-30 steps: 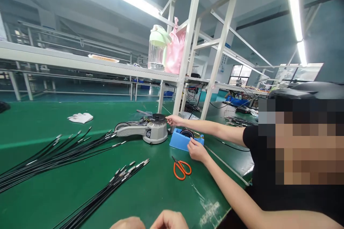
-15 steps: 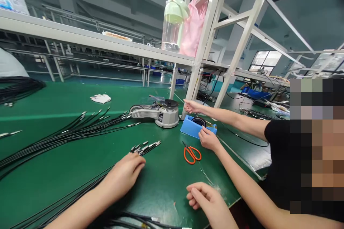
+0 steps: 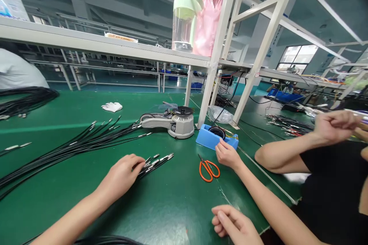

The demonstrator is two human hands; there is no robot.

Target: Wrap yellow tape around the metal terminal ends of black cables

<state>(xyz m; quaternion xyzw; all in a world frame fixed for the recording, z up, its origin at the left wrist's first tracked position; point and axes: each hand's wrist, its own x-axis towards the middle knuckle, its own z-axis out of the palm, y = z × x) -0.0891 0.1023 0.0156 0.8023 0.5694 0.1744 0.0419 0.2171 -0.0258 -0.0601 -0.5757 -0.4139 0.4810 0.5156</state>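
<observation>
My left hand is closed over black cables near their metal connector ends, which stick out to its right on the green table. My right hand hovers above the table's near edge with its fingers curled together; whether something small lies between them is hidden. Orange-handled scissors lie between my hands, farther back. Behind them stands a blue tape dispenser with a black roll, touched by a co-worker's hand.
A grey round machine stands beside the dispenser. A long bundle of black cables and a white glove lie at the left. The co-worker's other hand is raised at the right. A shelf runs behind.
My left hand has moved slightly left, and the cables it holds have shifted. The co-worker's far hand has gone from behind the dispenser to the right. The view has turned slightly.
</observation>
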